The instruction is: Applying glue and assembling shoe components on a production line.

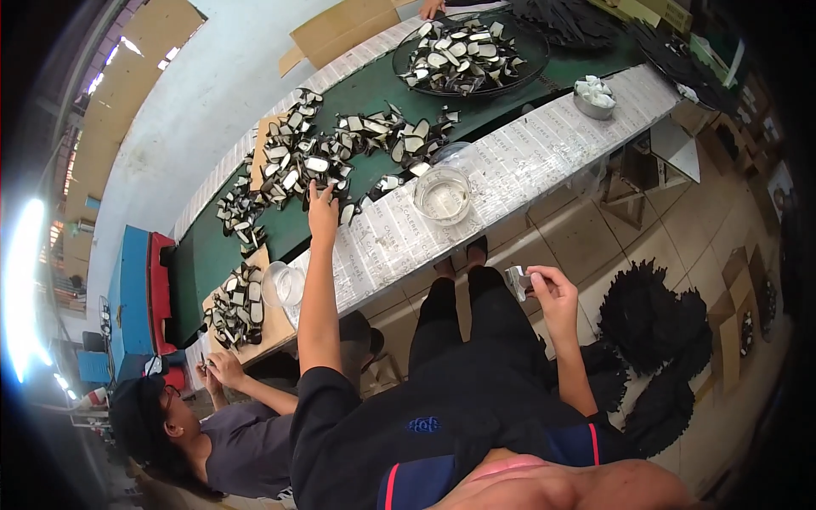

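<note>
My left hand point(322, 212) reaches out over the table with its fingers stretched apart. The fingertips are at the near edge of a loose heap of small black pieces with pale rounded faces point(289, 174); none is visibly gripped. Held low in front of the table, beside my legs, my right hand point(554, 296) pinches a small grey-and-black piece point(517, 283) between thumb and fingers. Its exact kind is too small to make out. Nearest to my left hand on the table's front strip is a round clear bowl point(442, 195).
A green conveyor belt point(200, 285) runs behind the paper-covered front strip point(544, 140). A round dark tray point(531, 72) holds more pieces; a small tin point(594, 100) holds white wads. At left, a co-worker point(246, 446) handles something small beside another clear bowl point(283, 285). Black fabric point(654, 323) lies on the floor.
</note>
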{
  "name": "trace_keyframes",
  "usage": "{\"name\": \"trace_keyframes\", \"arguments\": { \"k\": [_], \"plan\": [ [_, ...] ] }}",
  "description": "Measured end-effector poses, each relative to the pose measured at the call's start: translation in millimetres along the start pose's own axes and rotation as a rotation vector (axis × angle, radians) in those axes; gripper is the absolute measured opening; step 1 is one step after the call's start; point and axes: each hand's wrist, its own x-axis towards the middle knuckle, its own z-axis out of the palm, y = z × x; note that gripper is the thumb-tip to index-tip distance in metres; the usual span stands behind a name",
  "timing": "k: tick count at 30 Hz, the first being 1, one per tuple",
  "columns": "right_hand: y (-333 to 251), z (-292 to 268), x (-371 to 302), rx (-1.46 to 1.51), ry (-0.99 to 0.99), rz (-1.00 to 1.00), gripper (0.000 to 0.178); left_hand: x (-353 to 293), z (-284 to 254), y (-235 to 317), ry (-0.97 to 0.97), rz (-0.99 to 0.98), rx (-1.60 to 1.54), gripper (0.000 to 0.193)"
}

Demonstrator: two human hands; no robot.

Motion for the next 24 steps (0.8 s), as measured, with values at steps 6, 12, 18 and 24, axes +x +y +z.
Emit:
{"name": "trace_keyframes", "arguments": {
  "k": [6,12,18,24],
  "plan": [
    [3.9,2.0,-10.1,-0.003,-0.044,-0.023,0.018,-8.3,-15.7,-6.1,0.147,0.126,0.271,0.032],
    [2.6,3.8,-22.4,0.011,-0.067,-0.058,0.018,-4.7,-4.7,-14.4,0.211,0.125,0.319,0.026],
    [-0.6,-11.4,-40.2,0.070,0.024,-0.087,0.017,6.7,-41.2,-20.9,0.327,0.045,-0.057,0.017],
    [18.9,-22.7,-36.7,0.041,0.114,-0.048,0.019,-39.5,-57.3,1.7,-0.072,-0.007,-0.734,0.021]
  ]
}}
